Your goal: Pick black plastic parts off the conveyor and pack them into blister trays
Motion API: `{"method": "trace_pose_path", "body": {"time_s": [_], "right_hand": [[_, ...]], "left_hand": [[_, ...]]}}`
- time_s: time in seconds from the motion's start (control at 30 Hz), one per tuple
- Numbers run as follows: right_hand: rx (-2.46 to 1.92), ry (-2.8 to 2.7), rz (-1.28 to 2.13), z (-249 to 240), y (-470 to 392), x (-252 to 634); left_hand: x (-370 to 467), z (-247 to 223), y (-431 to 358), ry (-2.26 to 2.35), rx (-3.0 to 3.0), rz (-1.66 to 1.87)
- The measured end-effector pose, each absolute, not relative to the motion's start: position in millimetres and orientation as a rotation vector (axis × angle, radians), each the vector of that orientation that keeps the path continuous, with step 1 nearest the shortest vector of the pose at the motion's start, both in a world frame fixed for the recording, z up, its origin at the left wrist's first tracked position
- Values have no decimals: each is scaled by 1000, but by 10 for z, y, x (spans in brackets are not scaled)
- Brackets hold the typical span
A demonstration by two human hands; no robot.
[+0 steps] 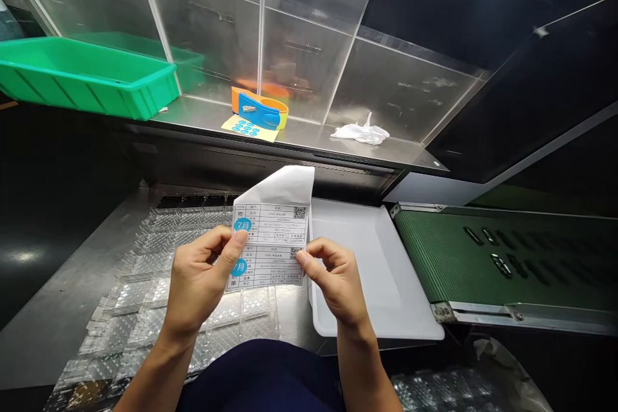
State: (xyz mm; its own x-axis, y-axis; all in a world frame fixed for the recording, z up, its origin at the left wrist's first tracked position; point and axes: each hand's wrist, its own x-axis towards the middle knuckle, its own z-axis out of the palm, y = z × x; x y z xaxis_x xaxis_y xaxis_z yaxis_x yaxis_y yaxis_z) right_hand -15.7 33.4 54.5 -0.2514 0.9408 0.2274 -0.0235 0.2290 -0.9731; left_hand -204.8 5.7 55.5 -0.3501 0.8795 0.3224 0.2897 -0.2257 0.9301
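Note:
A white paper label sheet (273, 238) with two printed forms, QR codes and two round blue stickers is held up in front of me. My left hand (205, 277) pinches its left side between thumb and fingers, the thumb beside the upper blue sticker. On the right edge, my right hand (335, 277) grips the sheet near the lower QR code. The sheet's top part is blank and folded at a slant. Below and behind it lie many clear plastic trays (159, 283) on a metal table.
A white tray (376, 270) sits right of centre, beside a green conveyor belt (506, 257) carrying small dark parts. On the metal shelf stand a green bin (91, 80), an orange and blue tape dispenser (258, 109), a yellow sticker sheet (248, 129) and a crumpled white glove (362, 133).

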Motion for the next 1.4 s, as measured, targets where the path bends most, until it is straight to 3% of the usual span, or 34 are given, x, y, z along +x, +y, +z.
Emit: {"method": "trace_pose_path", "body": {"time_s": [1.4], "right_hand": [[-949, -1522, 1179, 524, 340, -133]], "left_hand": [[-2071, 528, 56, 1416, 1356, 1546]]}}
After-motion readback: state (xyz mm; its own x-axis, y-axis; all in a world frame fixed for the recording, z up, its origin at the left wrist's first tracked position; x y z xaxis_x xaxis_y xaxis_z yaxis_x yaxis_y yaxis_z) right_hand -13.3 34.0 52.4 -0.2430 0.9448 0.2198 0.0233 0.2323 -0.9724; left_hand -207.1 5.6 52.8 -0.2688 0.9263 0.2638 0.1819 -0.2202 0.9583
